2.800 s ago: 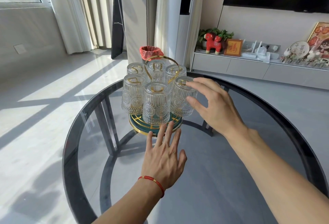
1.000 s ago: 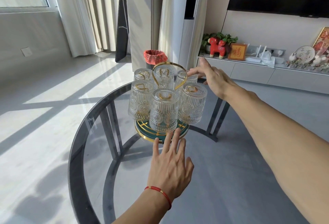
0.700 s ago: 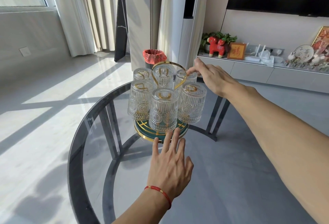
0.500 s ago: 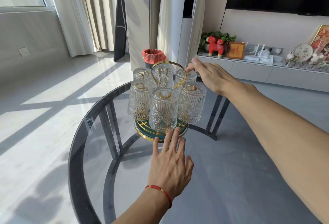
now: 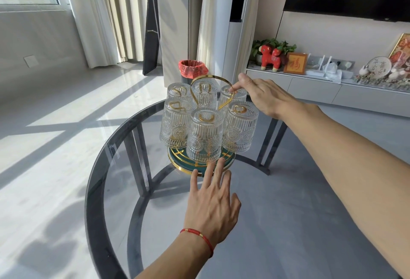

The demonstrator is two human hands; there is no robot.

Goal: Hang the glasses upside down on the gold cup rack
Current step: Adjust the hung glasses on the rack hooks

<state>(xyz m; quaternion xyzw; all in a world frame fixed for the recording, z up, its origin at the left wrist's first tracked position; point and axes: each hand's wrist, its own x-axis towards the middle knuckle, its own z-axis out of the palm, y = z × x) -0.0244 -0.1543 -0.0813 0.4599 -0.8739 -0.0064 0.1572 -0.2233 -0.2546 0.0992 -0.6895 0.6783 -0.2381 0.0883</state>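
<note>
Six ribbed glasses (image 5: 205, 138) hang inverted on the gold cup rack (image 5: 200, 163) near the table's (image 5: 288, 223) far edge. The left hand (image 5: 214, 203), open flat, steadies the base; the right hand (image 5: 264, 97) pinches the loop handle (image 5: 221, 81), likely to turn or lift it.

Right hand (image 5: 264, 98) partly hides the back-right glass (image 5: 230, 97).

The right hand (image 5: 265, 98) has left the near right glass (image 5: 240, 130) and reached to the far right glass (image 5: 231, 97), fingertips now touching the gold handle (image 5: 211, 79).
</note>
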